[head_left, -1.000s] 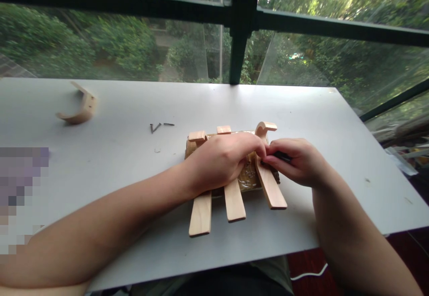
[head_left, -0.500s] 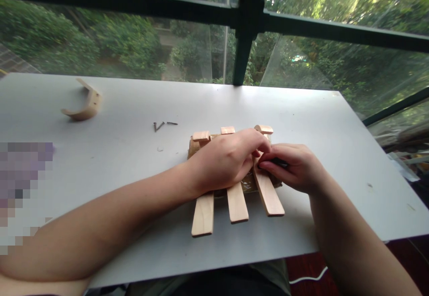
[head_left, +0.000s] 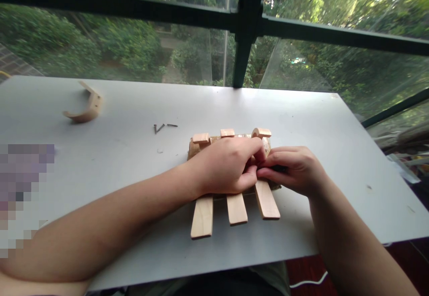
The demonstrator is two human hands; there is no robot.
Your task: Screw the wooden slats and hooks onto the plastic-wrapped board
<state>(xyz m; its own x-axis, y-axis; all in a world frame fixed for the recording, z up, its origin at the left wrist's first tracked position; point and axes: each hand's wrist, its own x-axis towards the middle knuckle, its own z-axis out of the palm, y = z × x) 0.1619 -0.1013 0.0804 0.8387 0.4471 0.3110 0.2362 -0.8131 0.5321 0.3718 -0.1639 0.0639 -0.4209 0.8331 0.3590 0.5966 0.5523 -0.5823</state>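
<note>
Three pale wooden strips with hooked far ends lie across a brown, shiny-wrapped block: a left strip, a middle strip and a right strip. My left hand rests over the block, its thumb and fingers curled together above the right strip. From the right, my right hand pinches at the same spot, its fingertips meeting the left ones. Something dark shows inside the right hand's fingers. What either hand pinches is hidden.
Several dark screws lie on the white table beyond the block. A curved wooden piece with holes stands at the far left. A dark-framed window borders the far edge. A blurred purple patch covers the left edge.
My left thumb and fingers have come closer to my right fingertips over the right strip. That strip's near end has shifted slightly left.
</note>
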